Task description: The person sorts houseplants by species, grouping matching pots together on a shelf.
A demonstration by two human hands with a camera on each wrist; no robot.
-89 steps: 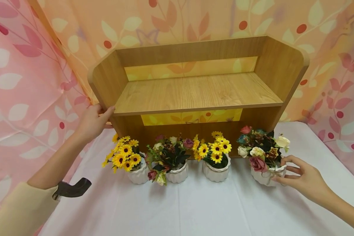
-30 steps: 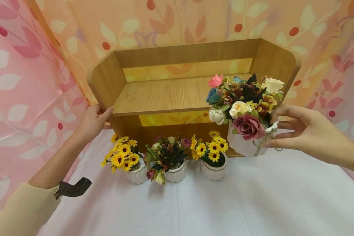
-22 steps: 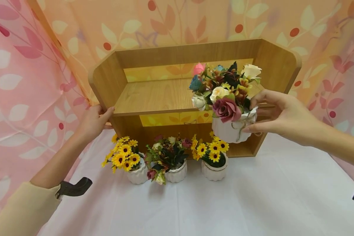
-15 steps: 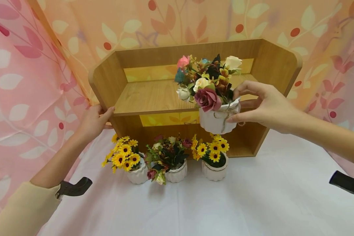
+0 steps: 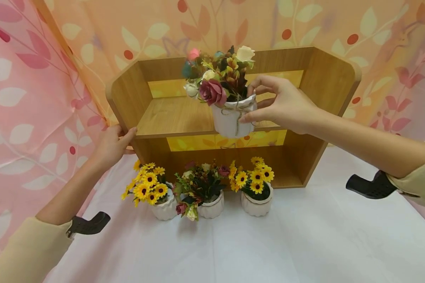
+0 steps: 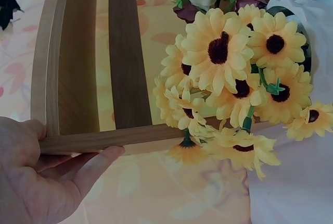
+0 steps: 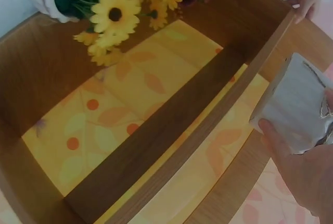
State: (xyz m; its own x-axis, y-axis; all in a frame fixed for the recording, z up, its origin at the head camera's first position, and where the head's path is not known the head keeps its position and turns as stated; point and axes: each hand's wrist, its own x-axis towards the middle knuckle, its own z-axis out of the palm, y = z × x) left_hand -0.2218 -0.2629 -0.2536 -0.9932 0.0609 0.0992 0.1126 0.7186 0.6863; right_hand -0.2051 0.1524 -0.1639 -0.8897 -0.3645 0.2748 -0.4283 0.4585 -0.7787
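Note:
My right hand pinches the rim and side of a white flowerpot filled with mixed artificial roses. The pot hangs upright in front of the upper board of a wooden shelf, its base overlapping the board's front edge in the head view. A twine bow is tied round it. In the right wrist view the thumb lies along the pot's wall, and the flowers are out of frame. My left hand grips the shelf's left side panel near the upper board; the left wrist view shows thumb and fingers round that panel.
Three more white pots stand in a row on the white cloth before the shelf: yellow sunflowers at left, mixed roses in the middle, sunflowers at right. A patterned curtain hangs behind.
My right hand has lifted the rose pot off the cloth at right and carried it up and left to the front of the upper board. My left hand keeps its grip on the shelf.

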